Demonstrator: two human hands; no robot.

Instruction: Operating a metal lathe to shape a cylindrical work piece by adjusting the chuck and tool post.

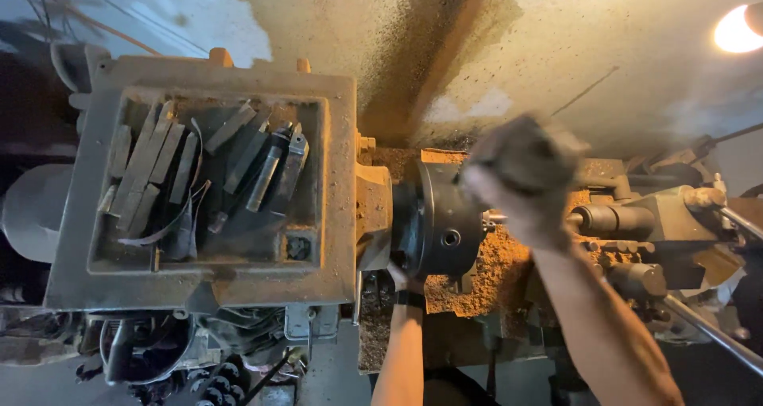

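Note:
I look down on a dusty metal lathe. Its dark round chuck (445, 227) sits mid-frame beside the headstock (342, 215). My left hand (404, 279) reaches up under the chuck's front edge and touches it; most of its fingers are hidden beneath the chuck. My right hand (520, 175) is raised above the chuck's right side, blurred with motion, fingers closed around a grey rag or cloth. A short metal workpiece (497, 217) pokes out of the chuck below that hand.
The headstock's top tray (103, 279) holds several flat steel bars and cutting tools (270, 172). The tailstock (644, 215) and a lever (715, 330) stand at the right. Rust-coloured chips (493, 271) cover the bed. A lamp (739, 29) glows at the upper right.

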